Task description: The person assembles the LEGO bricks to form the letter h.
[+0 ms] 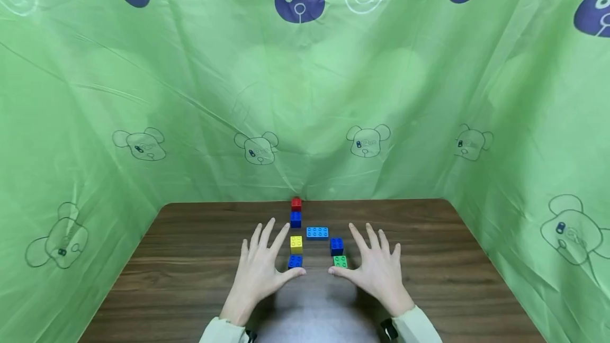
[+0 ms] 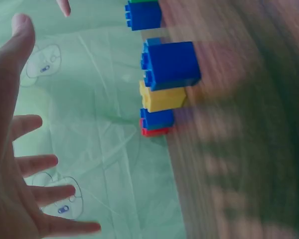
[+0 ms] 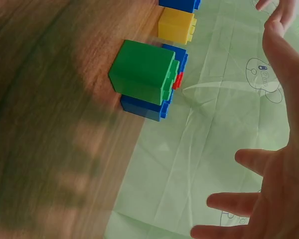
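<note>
Both hands hover over the table with fingers spread and hold nothing. My left hand is left of a column of toy bricks: a red brick at the back, a blue brick, a yellow brick, and another blue brick nearest me, close to the left thumb. My right hand is right of a blue brick and a green brick, its thumb just in front of the green one. Between the two groups lies a longer light blue brick. All bricks have their studs up.
The bricks stand on a dark wooden table. A green cloth printed with bear heads hangs behind the table and along both its sides. The red brick is close to the table's back edge.
</note>
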A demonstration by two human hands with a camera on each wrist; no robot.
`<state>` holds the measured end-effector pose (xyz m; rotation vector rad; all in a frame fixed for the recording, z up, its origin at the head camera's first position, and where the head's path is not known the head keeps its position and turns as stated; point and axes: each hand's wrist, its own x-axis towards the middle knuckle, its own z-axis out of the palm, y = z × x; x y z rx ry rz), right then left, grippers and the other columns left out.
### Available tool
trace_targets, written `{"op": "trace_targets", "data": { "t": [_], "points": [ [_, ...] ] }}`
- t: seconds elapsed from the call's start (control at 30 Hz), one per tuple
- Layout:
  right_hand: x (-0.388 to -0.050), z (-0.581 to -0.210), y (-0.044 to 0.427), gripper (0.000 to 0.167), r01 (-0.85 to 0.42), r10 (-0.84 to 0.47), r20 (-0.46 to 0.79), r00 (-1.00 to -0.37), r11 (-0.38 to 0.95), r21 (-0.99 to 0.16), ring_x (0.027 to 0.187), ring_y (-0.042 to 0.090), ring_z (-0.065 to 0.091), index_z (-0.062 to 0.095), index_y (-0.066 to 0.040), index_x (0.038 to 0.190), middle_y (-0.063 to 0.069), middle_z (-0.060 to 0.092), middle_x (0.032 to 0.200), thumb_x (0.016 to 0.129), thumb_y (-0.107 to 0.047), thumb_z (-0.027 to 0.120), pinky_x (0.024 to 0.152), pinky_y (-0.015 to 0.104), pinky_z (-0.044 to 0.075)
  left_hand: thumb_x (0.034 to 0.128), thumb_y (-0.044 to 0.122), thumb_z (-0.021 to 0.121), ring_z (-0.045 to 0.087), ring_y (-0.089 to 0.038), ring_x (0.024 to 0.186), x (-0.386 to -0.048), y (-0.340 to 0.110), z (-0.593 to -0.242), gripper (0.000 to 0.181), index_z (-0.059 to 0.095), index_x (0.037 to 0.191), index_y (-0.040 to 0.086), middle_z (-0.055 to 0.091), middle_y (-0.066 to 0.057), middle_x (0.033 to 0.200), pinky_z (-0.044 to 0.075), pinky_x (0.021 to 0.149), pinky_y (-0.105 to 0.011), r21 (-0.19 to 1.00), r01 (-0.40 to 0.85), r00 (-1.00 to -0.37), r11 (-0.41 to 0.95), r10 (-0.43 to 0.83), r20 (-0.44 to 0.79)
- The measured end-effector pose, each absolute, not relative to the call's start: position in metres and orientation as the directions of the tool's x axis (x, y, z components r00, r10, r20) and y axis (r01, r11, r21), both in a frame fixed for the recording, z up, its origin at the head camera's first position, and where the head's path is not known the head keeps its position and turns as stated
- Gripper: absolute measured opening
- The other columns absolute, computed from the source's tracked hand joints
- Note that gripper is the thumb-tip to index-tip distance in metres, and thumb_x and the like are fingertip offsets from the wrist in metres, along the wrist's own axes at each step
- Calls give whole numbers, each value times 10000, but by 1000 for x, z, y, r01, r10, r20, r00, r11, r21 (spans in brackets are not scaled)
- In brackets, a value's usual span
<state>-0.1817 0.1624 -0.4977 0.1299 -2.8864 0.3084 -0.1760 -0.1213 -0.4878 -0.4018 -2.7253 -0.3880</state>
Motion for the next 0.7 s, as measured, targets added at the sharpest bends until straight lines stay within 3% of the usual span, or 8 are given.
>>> {"op": "trace_targets", "data": {
  "t": [0.13, 0.33, 0.53, 0.7],
  "points": [
    [-184, -495, 160, 1191, -140, -82, 287, -954, 972, -188, 1314, 458, 513, 371, -350, 1567, 191, 489, 1511, 593, -1029, 474, 1015, 732, 386, 763, 852, 601, 382, -399, 1440, -178, -117, -481, 994, 313, 1586, 376, 364, -102, 1608, 438, 1013, -657, 240, 359, -871, 902, 232, 432],
    [-188, -492, 156, 1097, -177, -110, 338, -935, 969, -174, 1104, 392, 646, 489, -263, 1503, 156, 658, 1294, 652, -949, 576, 915, 592, 506, 846, 737, 631, 440, -343, 1384, -182, -113, -474, 846, 378, 1559, 359, 408, -83, 1571, 451, 1000, -642, 299, 393, -864, 869, 238, 443],
    [-189, -496, 149, 769, -255, -161, 448, -879, 954, -157, 812, 324, 699, 655, -172, 1282, 88, 752, 999, 763, -736, 724, 751, 503, 564, 967, 384, 673, 537, -287, 1273, -185, -111, -477, 513, 562, 1434, 202, 509, -93, 1447, 530, 959, -523, 413, 481, -828, 774, 245, 505],
    [-190, -500, 145, 429, -301, -181, 517, -837, 941, -156, 648, 259, 653, 725, -135, 1018, 22, 714, 833, 817, -508, 792, 569, 408, 528, 939, 200, 702, 615, -201, 1121, -189, -110, -486, 318, 684, 1251, 141, 624, -26, 1256, 564, 881, -413, 407, 523, -795, 749, 257, 550]
  ]
}}
